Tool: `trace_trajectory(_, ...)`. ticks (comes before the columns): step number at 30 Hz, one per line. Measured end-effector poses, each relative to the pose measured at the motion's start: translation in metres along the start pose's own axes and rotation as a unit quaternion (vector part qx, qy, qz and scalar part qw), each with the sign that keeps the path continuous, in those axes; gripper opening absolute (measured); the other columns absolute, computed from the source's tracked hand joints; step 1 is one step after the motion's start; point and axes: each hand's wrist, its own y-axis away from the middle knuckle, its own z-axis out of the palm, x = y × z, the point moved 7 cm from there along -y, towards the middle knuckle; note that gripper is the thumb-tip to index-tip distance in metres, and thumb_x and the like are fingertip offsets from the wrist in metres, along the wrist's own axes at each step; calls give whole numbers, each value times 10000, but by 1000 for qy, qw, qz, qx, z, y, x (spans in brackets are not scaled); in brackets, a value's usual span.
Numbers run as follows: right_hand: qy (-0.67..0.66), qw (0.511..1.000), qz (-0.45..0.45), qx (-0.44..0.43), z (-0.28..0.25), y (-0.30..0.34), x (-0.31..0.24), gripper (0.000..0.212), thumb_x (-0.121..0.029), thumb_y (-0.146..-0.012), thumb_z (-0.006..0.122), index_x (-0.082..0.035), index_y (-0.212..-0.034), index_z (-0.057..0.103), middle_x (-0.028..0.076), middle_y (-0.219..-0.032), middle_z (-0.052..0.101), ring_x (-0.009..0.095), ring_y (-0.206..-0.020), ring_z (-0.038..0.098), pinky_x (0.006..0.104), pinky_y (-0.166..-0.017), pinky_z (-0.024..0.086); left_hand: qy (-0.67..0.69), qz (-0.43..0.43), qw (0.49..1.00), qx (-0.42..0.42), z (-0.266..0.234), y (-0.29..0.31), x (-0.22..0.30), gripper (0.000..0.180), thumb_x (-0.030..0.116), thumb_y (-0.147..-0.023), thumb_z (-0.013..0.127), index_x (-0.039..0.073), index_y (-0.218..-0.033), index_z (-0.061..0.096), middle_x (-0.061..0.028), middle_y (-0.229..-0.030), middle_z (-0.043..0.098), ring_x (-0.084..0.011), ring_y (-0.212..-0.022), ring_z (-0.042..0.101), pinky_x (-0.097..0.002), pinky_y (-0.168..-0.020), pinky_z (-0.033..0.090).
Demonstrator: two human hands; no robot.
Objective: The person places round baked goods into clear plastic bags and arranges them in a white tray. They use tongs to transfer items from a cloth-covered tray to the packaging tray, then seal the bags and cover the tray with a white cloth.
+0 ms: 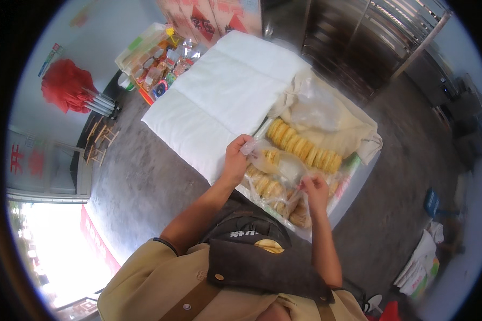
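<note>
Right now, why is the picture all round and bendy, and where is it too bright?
Head view: the fisheye lens bends straight edges and leaves black corners. Head view: the lower-left opening is mostly washed out white. Head view: the clear plastic bag has pale shine.

Grey floor [139, 166], bright doorway [59, 251]

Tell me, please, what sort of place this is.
Probably a small bread shop or food stall: rows of yellow breads lie beside a thick white quilt, and the left hand and right hand hold a clear bag near them.
</note>
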Motion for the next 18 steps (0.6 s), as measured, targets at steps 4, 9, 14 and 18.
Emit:
trace_trajectory(4,217,975,21,36,-13,-11,17,176,-190,-969,751,-25,-976,689,56,-883,716,150,-802,693,304,-759,552,-9,-87,996,0,2,-18,-15,117,137,-1061,587,74,-984,648,-1,-872,657,-107,-796,617,-269,-743,510)
trace_trajectory(9,362,912,-88,169,-57,-55,-41,352,-259,-917,789,6,-1139,724,129,-987,750,214,-910,716,351,-843,566,-37,-152,988,-7,-20,-23,-34,90,114,-1049,588,77,-992,646,-6,-873,662,-110,-799,617,-267,-751,508)
trace_trajectory(14,558,714,-164,391,-97,-139,-145,708,-299,-832,825,10,-1418,577,243,-1432,581,401,-1357,523,526,-1155,401,-62,-176,982,-38,-45,-15,-38,83,75,-1028,568,72,-991,643,6,-863,643,-94,-826,611,-252,-754,491)
trace_trajectory(18,719,622,-163,264,-95,-207,-168,730,-284,-793,830,-23,-1428,581,249,-1455,574,417,-1421,469,617,-1208,316,-114,-172,978,-39,-67,-9,-42,68,59,-1005,579,65,-987,644,12,-866,642,-82,-831,608,-250,-743,480)
